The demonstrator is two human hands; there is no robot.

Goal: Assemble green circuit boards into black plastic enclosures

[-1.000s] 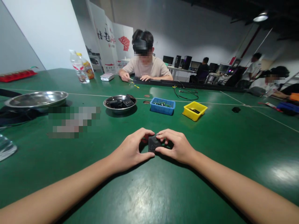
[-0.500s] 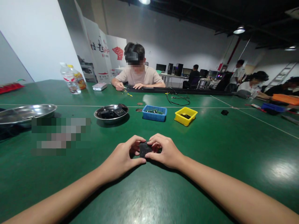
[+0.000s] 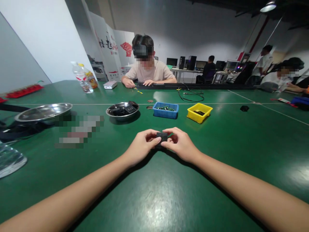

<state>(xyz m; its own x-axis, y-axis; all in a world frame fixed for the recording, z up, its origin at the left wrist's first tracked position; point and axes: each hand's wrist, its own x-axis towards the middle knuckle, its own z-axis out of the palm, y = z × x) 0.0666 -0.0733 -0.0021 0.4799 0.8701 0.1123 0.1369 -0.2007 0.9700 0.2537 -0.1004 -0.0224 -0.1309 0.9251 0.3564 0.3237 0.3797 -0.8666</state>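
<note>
Left hand [image 3: 141,145] shifting its thumb onto the black case [image 3: 163,137], right hand [image 3: 182,145] gripping its other side (both clasping it), blue tray [image 3: 165,113] sitting beyond.

The one camera sits on my head, looking forward and down over the green table [image 3: 154,199]. My left hand [image 3: 142,145] and right hand [image 3: 183,144] look close, at six o'clock; a person [image 3: 150,72] at twelve looks farther away.
</note>
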